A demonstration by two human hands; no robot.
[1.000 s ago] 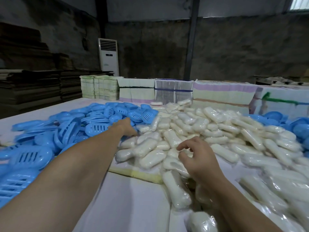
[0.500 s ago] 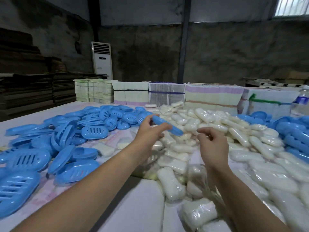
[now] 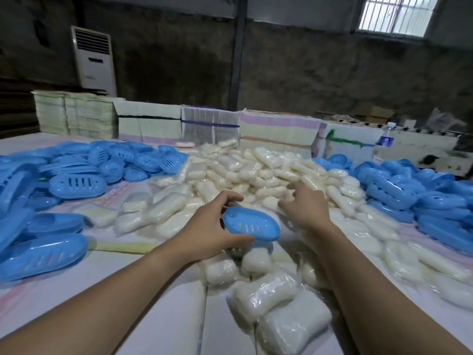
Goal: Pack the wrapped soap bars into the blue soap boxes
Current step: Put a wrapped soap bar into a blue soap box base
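Note:
My left hand [image 3: 210, 226] grips a blue slotted soap box half [image 3: 250, 224] by its near end, hollow side facing me, above the soap pile. My right hand [image 3: 304, 206] reaches forward over the heap of white wrapped soap bars [image 3: 256, 170], fingers spread and loosely bent, touching the bars; I see nothing held in it. More wrapped bars [image 3: 276, 303] lie close to me. A pile of blue box halves [image 3: 76, 185] sits at the left and another [image 3: 409, 193] at the right.
Stacks of flat printed cartons [image 3: 148, 121] line the table's far edge. A water bottle [image 3: 384, 142] stands at the back right. A white standing air conditioner [image 3: 93, 57] is against the wall. Bare table surface [image 3: 153, 290] lies between my forearms.
My left hand took a blue box half from the left pile and brought it in front of me, turning it hollow side up. My right hand moved forward onto the soap heap.

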